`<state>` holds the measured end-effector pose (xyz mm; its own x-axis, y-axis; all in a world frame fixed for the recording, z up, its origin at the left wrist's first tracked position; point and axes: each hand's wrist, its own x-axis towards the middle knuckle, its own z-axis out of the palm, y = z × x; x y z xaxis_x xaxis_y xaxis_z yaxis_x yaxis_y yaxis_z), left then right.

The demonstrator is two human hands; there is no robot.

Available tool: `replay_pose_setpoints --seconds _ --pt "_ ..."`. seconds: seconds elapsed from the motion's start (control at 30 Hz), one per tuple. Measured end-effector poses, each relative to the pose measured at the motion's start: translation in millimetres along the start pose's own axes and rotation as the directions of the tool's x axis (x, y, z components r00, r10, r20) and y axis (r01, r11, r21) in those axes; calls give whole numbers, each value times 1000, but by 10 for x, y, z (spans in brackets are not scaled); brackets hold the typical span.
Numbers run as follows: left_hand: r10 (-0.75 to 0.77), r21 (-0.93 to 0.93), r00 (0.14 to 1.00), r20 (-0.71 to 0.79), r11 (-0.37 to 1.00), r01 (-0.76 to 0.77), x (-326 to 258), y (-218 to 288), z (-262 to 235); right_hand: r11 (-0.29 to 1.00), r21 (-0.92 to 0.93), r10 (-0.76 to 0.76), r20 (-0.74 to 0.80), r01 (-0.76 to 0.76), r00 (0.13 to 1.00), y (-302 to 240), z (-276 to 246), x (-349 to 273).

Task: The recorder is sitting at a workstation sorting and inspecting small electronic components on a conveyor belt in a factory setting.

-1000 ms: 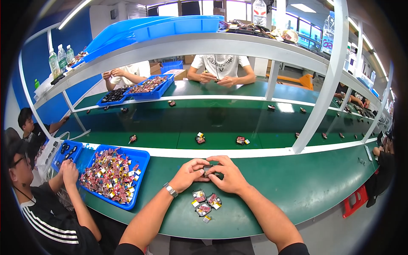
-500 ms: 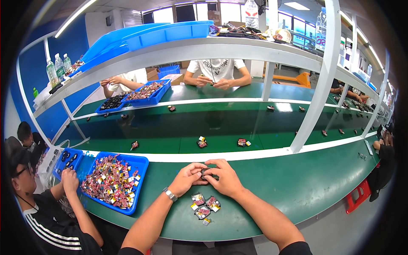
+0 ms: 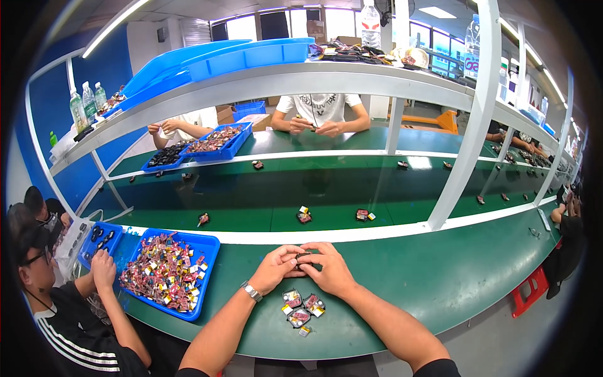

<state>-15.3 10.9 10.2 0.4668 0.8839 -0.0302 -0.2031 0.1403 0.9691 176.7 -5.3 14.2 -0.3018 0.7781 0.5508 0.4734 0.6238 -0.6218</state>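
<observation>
My left hand (image 3: 276, 269), with a metal watch on its wrist, and my right hand (image 3: 331, 271) meet over the green table. Between their curled fingers is a small black plastic casing (image 3: 303, 258), mostly covered by the fingertips. Both hands grip it from the sides. Just below them on the tabletop lies a small group of dark-rimmed casings (image 3: 301, 318) with red circuit boards and white-and-yellow battery cells inside. A loose-looking battery cell (image 3: 305, 331) sits at the group's near edge.
A blue tray (image 3: 212, 264) heaped with red boards and cells stands left, beside a co-worker (image 3: 69, 320). Behind a white rail (image 3: 352, 235), a green conveyor belt (image 3: 245, 204) carries spaced-out casings (image 3: 304, 215). A white post (image 3: 465, 132) and overhead shelf (image 3: 282, 74) stand beyond.
The casings on the belt have shifted slightly to the right. My hands stay in nearly the same place, with small finger shifts around the black casing.
</observation>
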Motion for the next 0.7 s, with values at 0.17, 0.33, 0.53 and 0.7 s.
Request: replay_pose_setpoints --seconds 0.17,0.33,0.53,0.7 --pt "37 -13 999 -3 999 -37 -29 -15 -30 1000 9 -20 3 20 1000 -38 1 18" --pt "71 47 998 1 996 -71 -2 -27 -16 999 35 -9 17 8 1000 -71 -17 21" --pt "83 -43 996 -19 996 -84 -30 -30 -52 998 -7 -58 -1 58 998 -105 -51 30" --pt "91 -43 996 -11 995 -91 -19 -55 -58 999 31 -37 -25 38 999 -68 -10 19"
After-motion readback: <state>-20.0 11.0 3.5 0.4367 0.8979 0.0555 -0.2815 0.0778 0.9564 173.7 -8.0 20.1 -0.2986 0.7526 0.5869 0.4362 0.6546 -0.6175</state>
